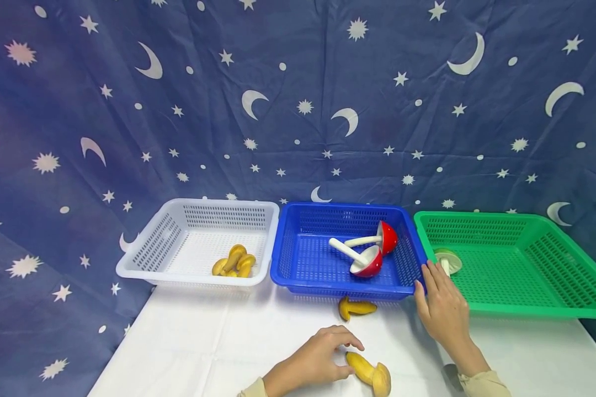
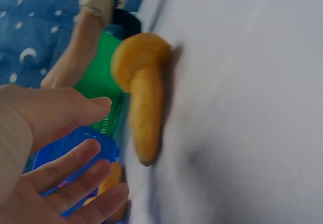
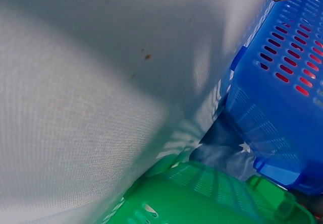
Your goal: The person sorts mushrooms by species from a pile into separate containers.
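Yellow mushroom (image 1: pixel 370 373) lies on the white surface (image 1: pixel 203 353) just right of my left grip (image 1: pixel 318 358), fingers loosely curled and grasping nothing, stem toward them, cap away; right hand (image 1: pixel 439 306) farther

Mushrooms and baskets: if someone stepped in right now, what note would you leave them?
Left hand: open, fingers by a yellow mushroom on the table.
Right hand: open, at the green basket rim beside a pale mushroom inside.
Done: yellow ones in the white basket, two red ones in the blue basket.
Left: likely two yellow mushrooms on the table, the second before the blue basket.
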`<state>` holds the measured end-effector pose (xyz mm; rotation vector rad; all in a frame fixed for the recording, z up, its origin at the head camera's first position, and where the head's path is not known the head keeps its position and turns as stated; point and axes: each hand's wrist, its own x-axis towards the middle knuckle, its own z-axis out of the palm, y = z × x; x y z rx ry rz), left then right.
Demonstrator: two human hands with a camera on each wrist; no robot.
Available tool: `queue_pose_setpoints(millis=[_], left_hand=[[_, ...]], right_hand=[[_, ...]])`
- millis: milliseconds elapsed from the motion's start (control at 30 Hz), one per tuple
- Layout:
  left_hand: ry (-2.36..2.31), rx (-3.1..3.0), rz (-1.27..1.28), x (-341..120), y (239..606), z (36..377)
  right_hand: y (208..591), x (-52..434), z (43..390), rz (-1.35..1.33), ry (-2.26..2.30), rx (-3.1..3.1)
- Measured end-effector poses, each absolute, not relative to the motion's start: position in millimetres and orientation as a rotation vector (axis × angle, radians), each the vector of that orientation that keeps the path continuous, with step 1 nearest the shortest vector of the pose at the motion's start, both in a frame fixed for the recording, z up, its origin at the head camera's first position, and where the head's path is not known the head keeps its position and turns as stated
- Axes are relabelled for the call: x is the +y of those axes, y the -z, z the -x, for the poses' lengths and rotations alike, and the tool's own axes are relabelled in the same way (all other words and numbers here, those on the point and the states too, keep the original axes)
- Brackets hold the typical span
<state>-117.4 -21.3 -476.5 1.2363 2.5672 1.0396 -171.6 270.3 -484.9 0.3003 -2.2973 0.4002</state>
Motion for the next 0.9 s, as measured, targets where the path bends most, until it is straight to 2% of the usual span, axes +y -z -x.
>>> queue_pose_setpoints(millis=[333,533,900], left_hand=[[-0.686,2.522,-1.371,-8.9,489.2,113.8],[-0.687,2.506,-1.411,-9.4,490.8,115.1],[-0.741,2.462,-1.322,-9.5,490.2,113.1]], right_hand=[[486.2,269.7,171.9,-0.295,-0.396,-2.286],[485.8,268.4,173.0,-0.291,-0.405,-2.279],[486.3,268.0,173.5,-0.293,-0.4,-2.274]])
